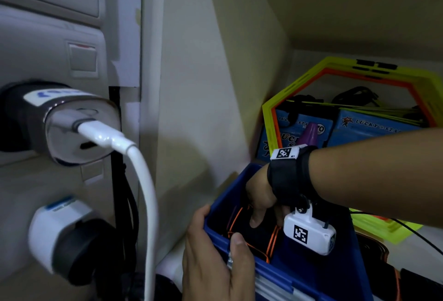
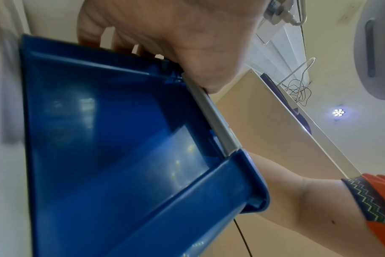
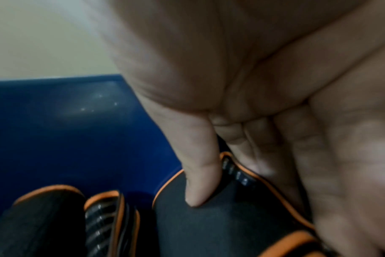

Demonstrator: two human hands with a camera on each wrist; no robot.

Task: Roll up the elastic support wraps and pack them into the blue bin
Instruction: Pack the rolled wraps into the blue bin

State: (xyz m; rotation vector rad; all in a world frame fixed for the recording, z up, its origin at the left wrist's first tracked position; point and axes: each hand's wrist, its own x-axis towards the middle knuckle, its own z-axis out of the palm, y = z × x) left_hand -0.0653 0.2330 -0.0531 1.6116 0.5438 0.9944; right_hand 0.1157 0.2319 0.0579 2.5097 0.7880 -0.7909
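My right hand (image 3: pixel 264 87) reaches down inside the blue plastic bin (image 1: pixel 311 274), thumb (image 3: pixel 198 173) and fingers pinching the upper edge of a rolled black elastic wrap with orange piping (image 3: pixel 220 220), which stands against the bin's inner wall. My left hand (image 1: pixel 211 260) clasps the bin's near rim, thumb (image 1: pixel 239 252) hooked over the edge and fingers curled around the outside, steadying the bin; the left wrist view shows the same clasp (image 2: pixel 176 43) from below, beside a grey strip along the bin's rim (image 2: pixel 211 114).

Step in hand, as I judge it: seating a rolled wrap in the bin. Beside it inside the bin sit more rolled black wraps with orange edging (image 3: pixel 77 222). The next move calls for pressing the roll down so it does not spring open, then letting go and lifting the hand clear.

Just right of the bin, outside it, lies more black fabric with orange trim (image 1: pixel 383 274), probably another wrap still to roll. Behind the bin stand yellow and orange hexagonal plastic frames (image 1: pixel 318 78) and blue printed cartons (image 1: pixel 369 128). Left of the bin, a wall socket panel carries a charger with a white cable (image 1: pixel 143 193). The rolls already packed leave little room for the hand.
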